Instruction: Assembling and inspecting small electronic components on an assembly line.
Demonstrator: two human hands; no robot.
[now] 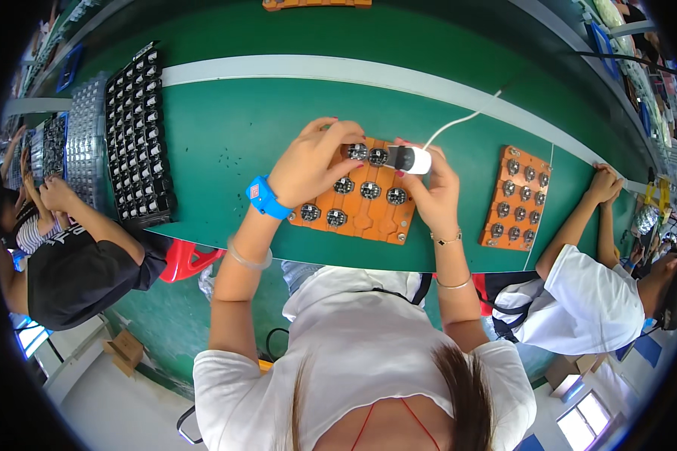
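Bench Station: Both Hands Engaged at the Upper Edge of an Orange Plate

We find a smooth green workbench [226, 105] crossed by a white strip [338, 68] that bows through the fisheye view. Below it we see a green floor [158, 331], a red plastic stool [184, 263] and, at lower left, a cardboard box [124, 347]. A person in black [83, 270] sits at the left; a person in white [594, 301] sits at the right.

We record a black tray [158, 214] of pale-topped parts at the left, clear plastic trays [86, 150] beyond it, and dark specks [227, 158] scattered on the green. A second orange plate [528, 161], filled with rows of round parts, lies to the right.

The main orange plate [382, 224] lies before the wearer, its face grooved and recessed, carrying at least seven black, disc-like modules. At its upper left, the left hand [320, 158] pinches a round module [357, 152] between thumb and forefinger. The right hand [432, 184] grips a white device [417, 160], rounded and dark-ended, between thumb and fingers; the dark end sits just beside the next module. A white cable [459, 120] rises from the device. We note that the right hand obscures the plate's upper right corner.
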